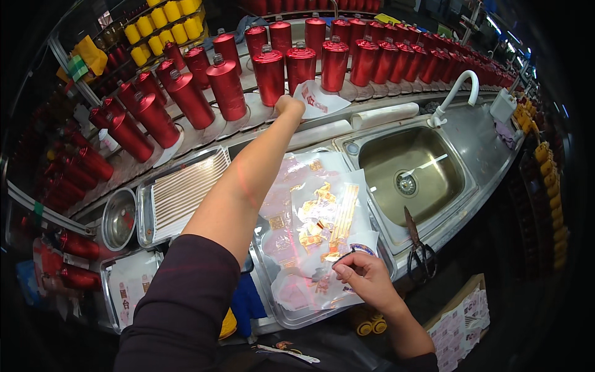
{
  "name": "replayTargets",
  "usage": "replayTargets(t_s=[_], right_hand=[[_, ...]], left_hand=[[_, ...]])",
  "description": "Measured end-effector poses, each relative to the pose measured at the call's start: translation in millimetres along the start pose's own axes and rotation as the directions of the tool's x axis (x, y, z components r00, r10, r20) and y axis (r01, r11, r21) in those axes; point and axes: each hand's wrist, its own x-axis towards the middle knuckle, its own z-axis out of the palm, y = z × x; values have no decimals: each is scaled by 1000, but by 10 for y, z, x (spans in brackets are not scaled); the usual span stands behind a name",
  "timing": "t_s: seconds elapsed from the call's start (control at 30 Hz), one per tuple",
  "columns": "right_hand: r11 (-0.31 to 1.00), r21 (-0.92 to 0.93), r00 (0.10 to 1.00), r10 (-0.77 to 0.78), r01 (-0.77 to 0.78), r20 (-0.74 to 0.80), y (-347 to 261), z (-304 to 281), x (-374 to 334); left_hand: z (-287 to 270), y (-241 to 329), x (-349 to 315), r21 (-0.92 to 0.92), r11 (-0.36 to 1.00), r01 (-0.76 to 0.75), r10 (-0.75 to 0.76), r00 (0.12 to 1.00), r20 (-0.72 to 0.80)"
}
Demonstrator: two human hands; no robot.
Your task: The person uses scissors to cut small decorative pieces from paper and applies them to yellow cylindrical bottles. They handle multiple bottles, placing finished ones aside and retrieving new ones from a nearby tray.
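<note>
Our stainless steel desk [489, 155] curves from far left to right, and along its far side stand rows of glossy red metal bottles with silver necks [226, 90]. Most of them rest on white paper sheets; whether each already bears a label we cannot tell.

To the right lies the steel sink [446, 180] with its white bent tap [455, 93]. Near us sits a shallow steel tray [291, 319], heaped with clear film sheets carrying gold and pink stickers [316, 217]. Left of it is a second tray with a ribbed white insert [186, 189], and beside that a small round steel bowl [119, 218]. Black scissors [420, 251] lie on the desk edge near the sink.

Our left hand [289, 105] reaches far out, its grip closed on the edge of a white paper sheet with red print [319, 99] lying at the foot of the bottles. Our right hand [365, 279] rests on the near end of the sticker sheets, its grip narrow, thumb and fingers pinching at a small sticker [356, 251] on the film.

We judge the work well under way: many bottles are lined up, yet plenty of stickers remain on the sheets.
</note>
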Motion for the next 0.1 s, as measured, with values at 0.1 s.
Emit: replayTargets(t_s=[0.1], right_hand=[[1000, 3, 1000, 10, -10, 14, 42, 21, 30]], left_hand=[[-142, 30, 20, -3, 999, -45, 45, 997, 67]])
